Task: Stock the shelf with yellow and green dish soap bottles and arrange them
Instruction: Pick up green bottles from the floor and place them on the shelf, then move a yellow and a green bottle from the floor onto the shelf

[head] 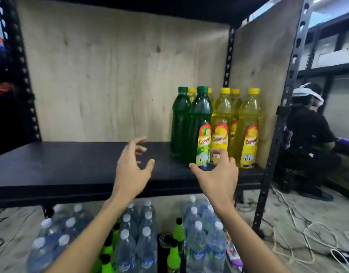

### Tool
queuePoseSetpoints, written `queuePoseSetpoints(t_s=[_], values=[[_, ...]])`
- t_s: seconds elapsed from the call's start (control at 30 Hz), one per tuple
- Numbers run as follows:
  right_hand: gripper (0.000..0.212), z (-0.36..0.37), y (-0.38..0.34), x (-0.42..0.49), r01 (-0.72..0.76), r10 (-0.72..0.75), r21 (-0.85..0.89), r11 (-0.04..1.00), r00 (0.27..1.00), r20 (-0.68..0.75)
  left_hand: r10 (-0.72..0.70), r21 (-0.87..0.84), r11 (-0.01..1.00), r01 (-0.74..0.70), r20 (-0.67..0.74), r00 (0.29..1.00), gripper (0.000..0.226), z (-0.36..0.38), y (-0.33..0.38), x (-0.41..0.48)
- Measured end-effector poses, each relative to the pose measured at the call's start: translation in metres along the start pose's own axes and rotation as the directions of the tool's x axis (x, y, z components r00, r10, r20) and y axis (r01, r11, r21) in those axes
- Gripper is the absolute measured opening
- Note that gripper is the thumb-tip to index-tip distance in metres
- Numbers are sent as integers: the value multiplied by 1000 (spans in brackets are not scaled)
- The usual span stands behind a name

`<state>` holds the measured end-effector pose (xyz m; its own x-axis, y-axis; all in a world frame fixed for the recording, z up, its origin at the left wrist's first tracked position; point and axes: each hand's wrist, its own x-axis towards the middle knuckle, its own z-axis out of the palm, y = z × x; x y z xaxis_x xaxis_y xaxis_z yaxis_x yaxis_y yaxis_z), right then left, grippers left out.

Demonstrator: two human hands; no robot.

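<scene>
Now, hands: left hand [132, 168] open above shelf [75, 166]; right hand [217, 171] open, at front green bottle [201, 127].
Bottles: grouped upright, right end, yellow bottles [249, 128] beside.
Risk: careless push could topple neighbours.

Down on the concrete floor [288, 217] there are packs of clear water bottles [130, 243] with white caps, standing upright in tight rows. Squeezed in among them are a few neon green bottles [178, 231] with black caps. White cables [299, 229] snake all over the floor on the right. Over there a person in a black shirt [307, 131] is crouched at another rack [331, 67], wearing a white headset thing. Plywood panels [110, 75] line the back and side.
</scene>
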<state>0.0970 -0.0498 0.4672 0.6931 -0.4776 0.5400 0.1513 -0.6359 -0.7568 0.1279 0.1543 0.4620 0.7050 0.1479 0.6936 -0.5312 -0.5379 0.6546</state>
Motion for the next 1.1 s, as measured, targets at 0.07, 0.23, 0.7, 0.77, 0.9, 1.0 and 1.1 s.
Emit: queuePoseSetpoints(t_s=[0.07,0.23,0.7,0.77,0.9,1.0,1.1], values=[[46,10,29,-67,-50,45,64,997,997,64,87,11,996,-86,-156,984,42,-33,-10,-73],[37,74,120,-221,-411,465,-223,884,720,515,-225,280,938,204,46,973,33,-78,-119,-232],[82,221,266,-411,-676,858,-721,150,-273,435,-720,754,635,167,500,481,73,-33,-336,-381],[81,233,279,-426,-668,838,-740,75,-359,410,-691,744,659,111,541,478,77,-22,-354,-381],[74,257,284,-452,-715,826,-699,-8,-399,399,-640,700,713,41,625,448,79,-3,-380,-388],[125,282,314,-485,-811,881,-583,-43,-307,361,-631,698,716,3,646,429,77,6,-395,-394],[101,287,316,-490,-915,927,-403,-29,-175,332,-621,721,683,-117,657,428,78,13,-402,-396]])
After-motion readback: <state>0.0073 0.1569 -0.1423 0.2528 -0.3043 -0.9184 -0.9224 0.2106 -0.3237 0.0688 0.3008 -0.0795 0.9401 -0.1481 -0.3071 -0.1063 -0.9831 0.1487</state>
